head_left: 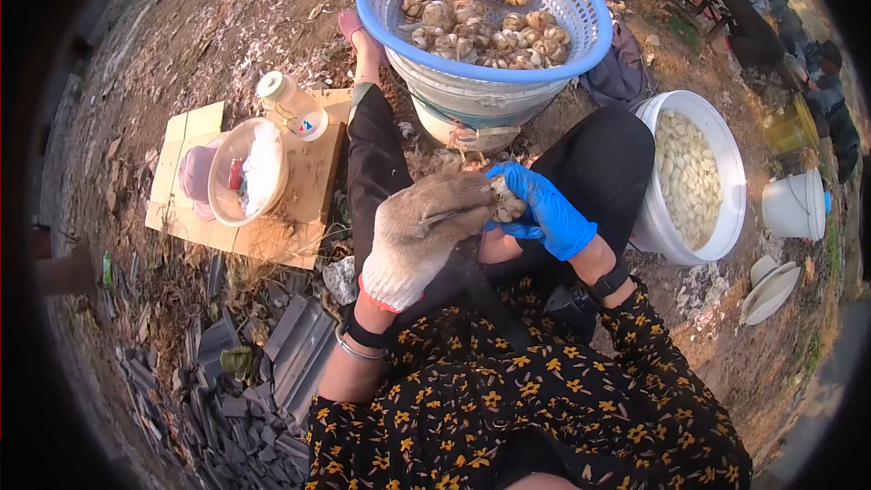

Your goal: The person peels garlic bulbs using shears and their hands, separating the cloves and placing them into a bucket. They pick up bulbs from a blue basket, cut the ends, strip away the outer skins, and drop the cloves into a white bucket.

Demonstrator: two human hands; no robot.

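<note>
My left hand (431, 222), in a soiled white cotton glove with a red cuff edge, is closed against a garlic bulb (508, 200) in front of my lap. From the other side my right hand (549, 209), in a blue rubber glove, wraps its fingers round the same bulb. Part of the bulb is covered by the gloves. Just beyond my hands stands a blue plastic basket (590, 59) with many unpeeled garlic bulbs (467, 18), set on a white bucket (472, 109). By my right knee, a white bucket (732, 191) holds peeled garlic cloves (685, 177).
On cardboard (186, 132) at the left are a bowl (216, 191) with a white bag and a lidded clear jar (295, 109). Broken roof tiles (304, 349) lie at lower left. A lidded pail (794, 206) and a pale hat (769, 290) are at far right.
</note>
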